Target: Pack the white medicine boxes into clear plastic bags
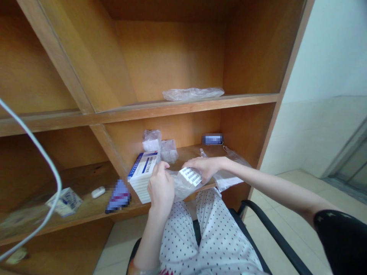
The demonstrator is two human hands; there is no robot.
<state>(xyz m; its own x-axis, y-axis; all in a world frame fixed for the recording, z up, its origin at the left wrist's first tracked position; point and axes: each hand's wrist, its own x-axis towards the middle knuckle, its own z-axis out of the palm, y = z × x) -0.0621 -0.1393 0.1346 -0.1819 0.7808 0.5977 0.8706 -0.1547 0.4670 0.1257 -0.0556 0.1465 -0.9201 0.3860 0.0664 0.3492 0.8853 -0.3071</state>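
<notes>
Below the frame's centre, the right hand grips a white pack against a clear bag, apparently not fully wrapped; the left hand, fingers curled, seems to pinch the bag's edge. Left of centre, boxes stand stacked; behind, two bundles already look bagged.

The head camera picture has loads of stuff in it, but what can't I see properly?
All in the head view:
Left hand: some fingertips are hidden behind the hand itself.
White pack: its underside faces away, and the right hand covers part of it.
Stack of boxes: the smaller print is too blurred to read.
Purple thing: blurred into squares, so I can't tell what it is.
White cable: the left edge cuts it off.
</notes>
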